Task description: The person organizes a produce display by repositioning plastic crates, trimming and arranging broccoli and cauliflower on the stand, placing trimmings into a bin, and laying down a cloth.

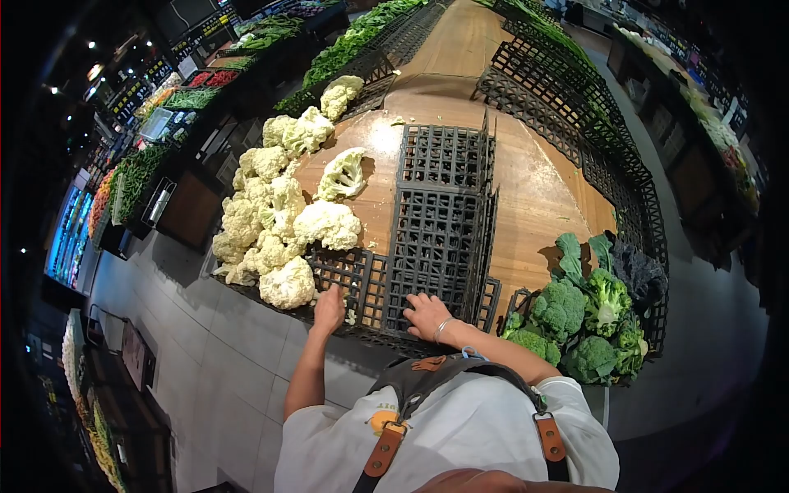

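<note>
My left hand point(330, 309) is closed, fingertips together, at the front edge of a low black plastic grid point(349, 271). Whatever it may pinch is hidden. Beside it sits a cauliflower point(288, 284), at the near end of a heap of cauliflowers point(267, 201) along the left edge. My right hand point(427, 316), with a bracelet at the wrist, rests fingers spread on the near end of a black grid divider point(436, 246). This divider runs away from me down the middle of the wooden display table point(534, 189). Small pale crumbs lie near my left hand.
Broccoli heads point(588, 320) are piled at the near right corner, beside dark leaves point(639, 275). Black grid fencing point(567, 107) lines the right edge. One cut cauliflower point(341, 174) lies apart from the heap. Green vegetables point(353, 41) stand farther back; produce shelves flank the tiled aisles.
</note>
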A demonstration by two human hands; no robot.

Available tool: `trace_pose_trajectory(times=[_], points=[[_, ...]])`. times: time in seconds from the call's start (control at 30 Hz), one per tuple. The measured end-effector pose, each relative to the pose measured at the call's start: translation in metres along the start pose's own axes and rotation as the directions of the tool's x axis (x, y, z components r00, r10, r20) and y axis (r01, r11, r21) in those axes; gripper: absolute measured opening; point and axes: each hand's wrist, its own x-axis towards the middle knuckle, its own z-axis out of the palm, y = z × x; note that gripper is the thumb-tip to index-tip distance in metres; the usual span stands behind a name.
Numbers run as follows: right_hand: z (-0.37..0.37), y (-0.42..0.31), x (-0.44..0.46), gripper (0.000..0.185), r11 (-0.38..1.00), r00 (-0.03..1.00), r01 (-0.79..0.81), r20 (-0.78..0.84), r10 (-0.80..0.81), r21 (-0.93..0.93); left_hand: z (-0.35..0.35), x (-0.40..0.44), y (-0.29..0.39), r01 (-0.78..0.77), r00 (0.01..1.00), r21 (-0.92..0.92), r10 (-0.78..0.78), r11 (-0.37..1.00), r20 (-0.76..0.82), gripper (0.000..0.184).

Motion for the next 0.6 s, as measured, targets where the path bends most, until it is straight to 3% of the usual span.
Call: trace_pose_trajectory(times=[0.07,0.2,0.23,0.3,0.33,0.43,0.6], points=[[0.000,0.000,0.001,0.041,1.000,1.000,0.006,-0.003,-0.006,-0.012,-0.003,-0.006,0.036,-0.062,0.997,-0.132,0.057,0.989,-0.043,0.009],[-0.004,-0.002,-0.001,0.045,0.999,0.992,-0.010,-0.127,0.015,0.041,0.026,-0.018,0.095,-0.147,0.985,-0.251,0.166,0.957,0.056,0.009],[-0.006,-0.003,0.000,0.046,0.997,0.986,-0.035,-0.161,0.046,0.069,0.033,-0.022,0.106,-0.115,0.979,-0.233,0.151,0.966,0.141,0.013],[-0.006,-0.004,-0.001,0.044,0.994,0.968,-0.066,-0.237,0.084,0.082,0.043,-0.031,0.125,-0.161,0.971,-0.280,0.202,0.946,0.127,0.020],[-0.005,-0.004,-0.001,0.040,0.995,0.956,-0.069,-0.280,0.085,0.067,0.044,-0.032,0.125,-0.271,0.944,-0.172,0.296,0.947,0.142,0.024],[0.001,-0.002,0.003,0.027,0.995,0.954,-0.082,-0.284,0.093,0.052,0.041,-0.030,0.128,-0.280,0.954,-0.302,0.299,0.912,0.018,0.021],[0.007,-0.001,0.007,0.013,0.992,0.939,-0.123,-0.320,0.125,0.024,0.025,-0.032,0.136,-0.392,0.911,-0.254,0.335,0.884,-0.241,0.019]])
